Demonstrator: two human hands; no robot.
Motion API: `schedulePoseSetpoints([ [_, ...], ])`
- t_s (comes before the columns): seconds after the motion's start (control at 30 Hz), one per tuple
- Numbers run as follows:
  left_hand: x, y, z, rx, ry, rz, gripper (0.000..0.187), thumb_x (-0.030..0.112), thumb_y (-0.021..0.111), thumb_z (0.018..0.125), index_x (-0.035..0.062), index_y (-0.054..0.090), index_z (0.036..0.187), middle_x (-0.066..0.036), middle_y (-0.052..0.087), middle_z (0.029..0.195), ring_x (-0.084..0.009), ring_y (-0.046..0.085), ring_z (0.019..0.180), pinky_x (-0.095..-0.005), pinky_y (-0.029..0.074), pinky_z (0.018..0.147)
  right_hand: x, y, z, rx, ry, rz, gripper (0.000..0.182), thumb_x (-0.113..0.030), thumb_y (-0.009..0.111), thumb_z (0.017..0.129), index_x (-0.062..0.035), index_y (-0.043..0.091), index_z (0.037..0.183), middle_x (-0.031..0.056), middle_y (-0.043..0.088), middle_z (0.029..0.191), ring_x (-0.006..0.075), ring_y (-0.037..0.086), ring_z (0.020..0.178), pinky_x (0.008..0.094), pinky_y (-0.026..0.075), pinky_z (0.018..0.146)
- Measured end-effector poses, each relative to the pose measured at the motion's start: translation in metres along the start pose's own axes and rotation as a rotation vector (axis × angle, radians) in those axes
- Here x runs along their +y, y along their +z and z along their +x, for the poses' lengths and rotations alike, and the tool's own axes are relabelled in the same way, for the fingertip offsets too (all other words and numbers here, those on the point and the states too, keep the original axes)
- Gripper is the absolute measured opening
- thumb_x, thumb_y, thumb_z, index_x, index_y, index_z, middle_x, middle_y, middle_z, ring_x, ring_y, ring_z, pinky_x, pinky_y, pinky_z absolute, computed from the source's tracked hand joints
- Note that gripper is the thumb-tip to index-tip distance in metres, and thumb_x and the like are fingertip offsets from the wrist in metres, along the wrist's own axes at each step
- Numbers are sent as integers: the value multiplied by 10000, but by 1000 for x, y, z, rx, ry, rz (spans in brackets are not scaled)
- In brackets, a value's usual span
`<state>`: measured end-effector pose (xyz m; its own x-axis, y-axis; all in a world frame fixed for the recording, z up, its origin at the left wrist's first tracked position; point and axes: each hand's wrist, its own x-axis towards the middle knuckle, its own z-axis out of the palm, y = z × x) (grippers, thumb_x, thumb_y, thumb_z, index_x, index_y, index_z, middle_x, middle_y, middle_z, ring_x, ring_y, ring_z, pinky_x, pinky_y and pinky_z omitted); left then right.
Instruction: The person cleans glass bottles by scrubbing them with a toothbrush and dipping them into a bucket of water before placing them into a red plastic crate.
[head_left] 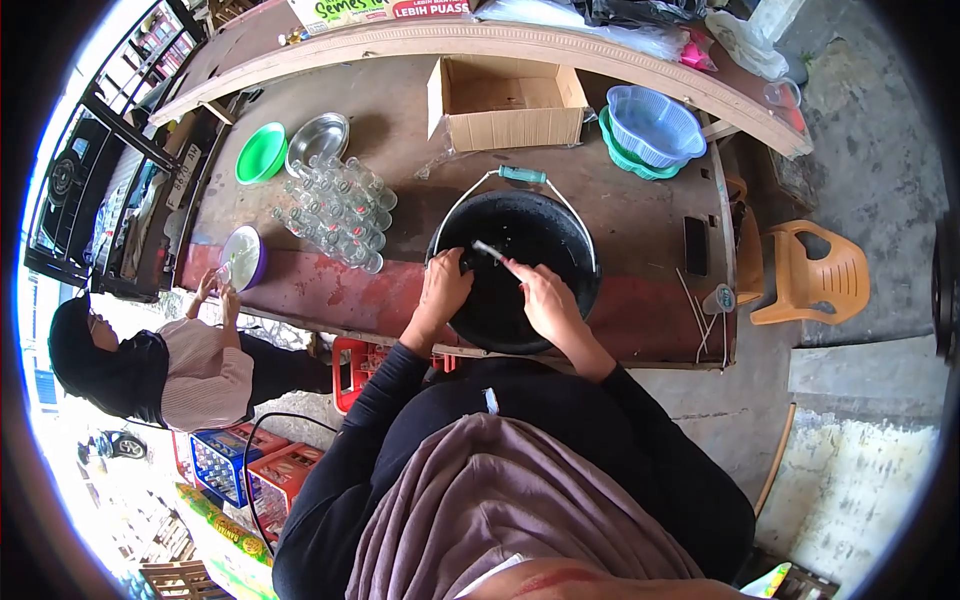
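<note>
A black bucket (500, 325) with a wire handle and a turquoise grip stands on the table in front of me. Over its left side my left hand (445, 292) is closed, fingertips curled around something dark that I cannot make out. My right hand (548, 305) reaches in from the right, its fingers wrapped on a slim, light-coloured tool (489, 250). The tool's tip points up and left, close to my left fingertips. Small pale bits dot the dark inside of the bucket.
Many clear glass bottles (340, 212) lie grouped left of the bucket, near a green basin (262, 153) and a metal bowl (318, 142). A cardboard box (515, 127), blue basket (655, 125) and phone (696, 246) are also there. At left, another person (205, 370) works at a purple-rimmed bowl (243, 256).
</note>
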<state>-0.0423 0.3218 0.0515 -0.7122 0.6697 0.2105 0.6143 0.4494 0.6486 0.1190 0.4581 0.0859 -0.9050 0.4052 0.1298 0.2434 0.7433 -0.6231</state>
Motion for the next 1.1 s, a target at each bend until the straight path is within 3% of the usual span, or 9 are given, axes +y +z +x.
schedulePoseSetpoints([
  [0.13,7,-5,2,-134,-14,24,353,100,708,720,-42,683,1042,-246,682,956,-390,663,938,-421,517,857,24,7,3,-58,247,-158,390,-56,488,923,-128,593,1292,208,632,1006,416,649,866,474,531,769],
  [0.3,5,0,10,-182,-66,49,365,133,722,719,-17,697,1051,-236,691,958,-378,670,942,-412,520,856,-10,-5,-12,-53,6,7,422,-42,475,908,-142,590,1301,207,613,1006,414,657,865,490,539,745],
  [0.47,5,-1,12,-138,-83,-17,333,170,738,732,4,719,1021,-233,698,935,-363,684,920,-401,530,845,20,-5,-3,-65,241,-146,419,-27,464,910,-115,582,1303,202,609,1007,413,654,848,496,537,749],
  [0.57,5,0,10,-58,11,-21,323,188,741,746,4,723,1011,-234,703,911,-338,698,909,-388,537,830,0,-8,-17,32,27,-53,455,-2,481,885,-121,564,1316,182,591,961,407,642,800,502,524,745],
  [0.73,1,6,9,-140,8,-11,314,197,729,771,-11,720,1005,-212,708,849,-326,712,811,-376,548,770,16,-8,-14,-39,213,-173,404,-50,456,918,-85,572,1303,179,599,982,384,656,808,468,549,694],
  [0.93,2,8,10,-301,-1,27,308,164,686,805,-24,697,1048,-208,702,803,-310,718,753,-368,549,714,2,-7,-27,-52,-19,-82,418,-34,460,915,-79,560,1318,204,607,980,378,668,801,472,548,692],
  [1.0,11,-3,5,-246,-5,-36,289,135,681,814,-29,689,1052,-197,705,807,-285,722,747,-354,548,699,13,-9,-21,-67,279,-140,439,-25,506,912,-135,557,1333,186,600,987,388,633,848,468,531,750],
  [1.03,16,-9,2,-191,-11,-98,271,107,676,824,-35,681,1055,-185,708,810,-260,726,741,-340,548,683,11,-13,-22,-6,159,-135,401,-10,486,904,-70,571,1291,175,587,927,380,650,774,455,547,676],
  [1.1,19,-19,-3,-128,-25,-154,242,100,675,822,-35,682,1024,-201,697,839,-305,713,755,-373,543,701,-8,-18,-27,54,24,-33,395,-9,484,906,-74,574,1286,168,590,934,380,651,771,453,548,671],
])
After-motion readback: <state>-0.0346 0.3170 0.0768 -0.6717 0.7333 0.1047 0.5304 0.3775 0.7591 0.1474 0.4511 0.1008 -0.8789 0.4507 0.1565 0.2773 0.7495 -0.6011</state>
